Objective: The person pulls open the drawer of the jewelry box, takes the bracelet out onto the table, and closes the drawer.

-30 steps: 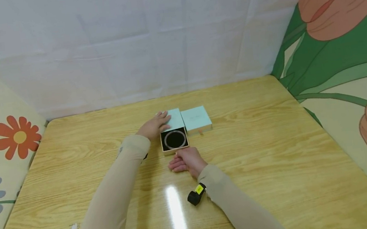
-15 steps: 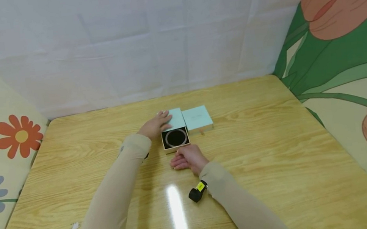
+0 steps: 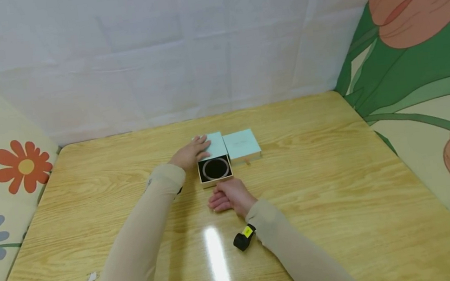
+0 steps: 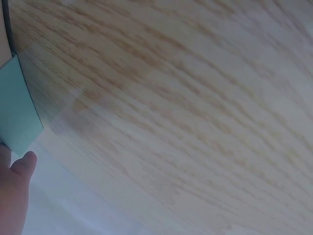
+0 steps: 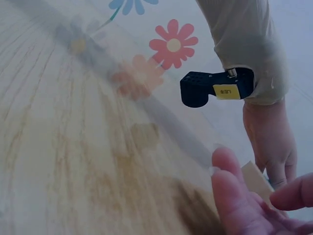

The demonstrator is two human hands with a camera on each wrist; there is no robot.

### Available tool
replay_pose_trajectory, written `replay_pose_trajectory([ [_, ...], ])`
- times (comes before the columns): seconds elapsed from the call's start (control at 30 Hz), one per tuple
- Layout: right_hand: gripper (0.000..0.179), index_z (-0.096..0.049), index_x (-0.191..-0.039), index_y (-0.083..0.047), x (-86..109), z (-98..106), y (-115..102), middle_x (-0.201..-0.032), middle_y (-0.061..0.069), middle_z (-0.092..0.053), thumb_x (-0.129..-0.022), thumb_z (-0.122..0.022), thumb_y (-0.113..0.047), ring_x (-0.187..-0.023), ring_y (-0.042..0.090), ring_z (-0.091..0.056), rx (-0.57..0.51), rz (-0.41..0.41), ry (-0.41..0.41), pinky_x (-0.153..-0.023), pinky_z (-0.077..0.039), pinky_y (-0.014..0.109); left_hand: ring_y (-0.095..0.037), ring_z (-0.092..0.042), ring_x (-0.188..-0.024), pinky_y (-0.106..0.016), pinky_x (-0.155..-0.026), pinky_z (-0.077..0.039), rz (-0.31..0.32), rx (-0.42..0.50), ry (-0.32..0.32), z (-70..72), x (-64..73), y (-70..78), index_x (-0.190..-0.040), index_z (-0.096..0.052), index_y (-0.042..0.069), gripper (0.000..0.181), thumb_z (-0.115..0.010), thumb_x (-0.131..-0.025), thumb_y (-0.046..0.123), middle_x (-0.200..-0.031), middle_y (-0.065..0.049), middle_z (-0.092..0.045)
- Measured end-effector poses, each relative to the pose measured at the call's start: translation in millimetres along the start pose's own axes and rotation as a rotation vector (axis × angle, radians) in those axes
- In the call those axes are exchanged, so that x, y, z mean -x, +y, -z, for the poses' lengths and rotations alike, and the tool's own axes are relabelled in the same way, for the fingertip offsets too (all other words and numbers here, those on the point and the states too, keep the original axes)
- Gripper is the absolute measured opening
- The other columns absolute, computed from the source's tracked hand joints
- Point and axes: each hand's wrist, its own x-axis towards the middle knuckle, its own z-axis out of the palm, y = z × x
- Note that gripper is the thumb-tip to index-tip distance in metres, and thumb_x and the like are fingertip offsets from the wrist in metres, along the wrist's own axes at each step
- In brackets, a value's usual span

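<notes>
A light-blue gift box (image 3: 216,144) lies near the middle of the wooden table with its drawer (image 3: 202,175) pulled out toward me. On the drawer's black lining sits a pale ring-shaped bracelet (image 3: 204,170). My left hand (image 3: 190,155) rests on the box's blue sleeve, fingers spread. At the drawer's front edge my right hand (image 3: 233,196) pinches with thumb and forefinger, the other fingers loose; what lies between the fingertips is hidden. The left wrist view catches a corner of the blue box (image 4: 19,110) beside fingertips. In the right wrist view the fingers (image 5: 230,193) partly cover the drawer.
A second light-blue box (image 3: 242,144), shut, stands against the right side of the first, a small orange tab (image 3: 247,161) at its front. Behind the wooden table (image 3: 318,180) hangs a white cloth (image 3: 155,55). Flower-printed panels flank both sides.
The view has shifted very slightly. Both hands stay at the box, and the drawer looks pulled out about as far as before.
</notes>
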Motion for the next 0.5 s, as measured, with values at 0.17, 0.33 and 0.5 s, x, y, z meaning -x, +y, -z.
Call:
replay_pose_trajectory([
  [0.17,0.024,-0.059,-0.110,0.014,6.1,-1,-7,-0.073,0.012,-0.068,-0.095,-0.051,-0.003,-0.058,0.015,-0.067,0.024,0.082,-0.013,-0.053,-0.057,0.026,-0.032,-0.007,-0.147,-0.047,-0.119,-0.011,0.000,0.000,0.000,0.2,-0.1,0.8,-0.152,-0.031,0.005,0.058,-0.047,-0.104,0.032,-0.160,-0.013,-0.016],
  [0.33,0.025,-0.059,-0.112,0.015,11.3,-2,-18,-0.079,0.016,-0.068,-0.098,-0.050,-0.004,-0.060,0.013,-0.066,0.072,0.206,0.042,-0.056,-0.058,0.025,-0.034,-0.009,-0.147,-0.047,-0.119,-0.011,-0.007,-0.014,0.006,0.2,0.5,2.4,-0.151,-0.031,0.004,0.058,-0.048,-0.103,0.031,-0.159,-0.015,-0.017],
  [0.5,0.026,-0.059,-0.116,0.015,10.7,-2,-27,-0.095,0.026,-0.068,-0.099,-0.049,-0.002,-0.075,0.022,-0.070,0.164,0.368,0.101,-0.070,-0.059,0.031,-0.032,-0.007,-0.147,-0.047,-0.119,-0.011,0.002,-0.008,-0.003,0.8,1.6,3.7,-0.152,-0.030,0.004,0.058,-0.047,-0.104,0.031,-0.160,-0.014,-0.016],
])
